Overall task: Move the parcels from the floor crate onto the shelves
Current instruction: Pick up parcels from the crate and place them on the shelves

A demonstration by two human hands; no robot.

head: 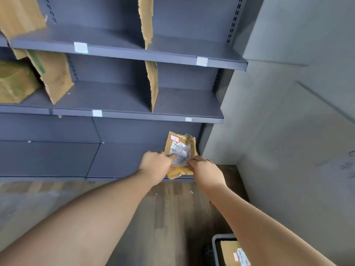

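The left hand (155, 166) and right hand (205, 169) clamp a crumpled tan paper parcel (181, 148) at the lowest grey metal shelf's (119, 160) 3 o'clock end, while at 5 o'clock the dark plastic floor crate (217, 242) holds another brown labelled parcel (230, 252), so more shelving seems left.

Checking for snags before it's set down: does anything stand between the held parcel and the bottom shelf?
Nothing visible does. Left hand and right hand hold the crumpled yellow-brown paper parcel at the right end of the dark grey metal bottom shelf, nothing between.
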